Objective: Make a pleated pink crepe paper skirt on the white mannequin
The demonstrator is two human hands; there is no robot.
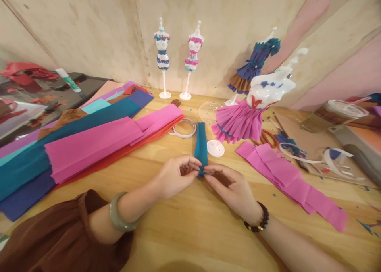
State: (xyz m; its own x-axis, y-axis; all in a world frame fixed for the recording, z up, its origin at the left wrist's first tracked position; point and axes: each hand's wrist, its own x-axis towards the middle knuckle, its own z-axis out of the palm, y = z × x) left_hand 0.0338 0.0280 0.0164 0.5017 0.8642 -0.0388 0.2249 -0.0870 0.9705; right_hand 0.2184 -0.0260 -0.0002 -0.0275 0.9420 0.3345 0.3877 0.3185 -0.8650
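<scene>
A narrow strip of teal crepe paper (201, 143) lies on the wooden table (190, 232), running away from me. Both hands pinch its near end. My left hand (174, 176), with a pale green bangle on the wrist, grips it from the left with closed fingers. From the right, my right hand (230, 188), wearing a dark bead bracelet, pinches the same end. Just beyond stands a white doll mannequin (269, 90) in a pleated pink paper skirt (238, 123).
Folded crepe sheets in pink, teal, blue and orange (89, 145) lie at the left. A pleated pink strip (293, 180) lies at the right. Tape rolls (185, 128), scissors (268, 137), a white round base (215, 148) and three dressed mannequins (162, 51) stand behind. A plastic cup (336, 113) sits far right.
</scene>
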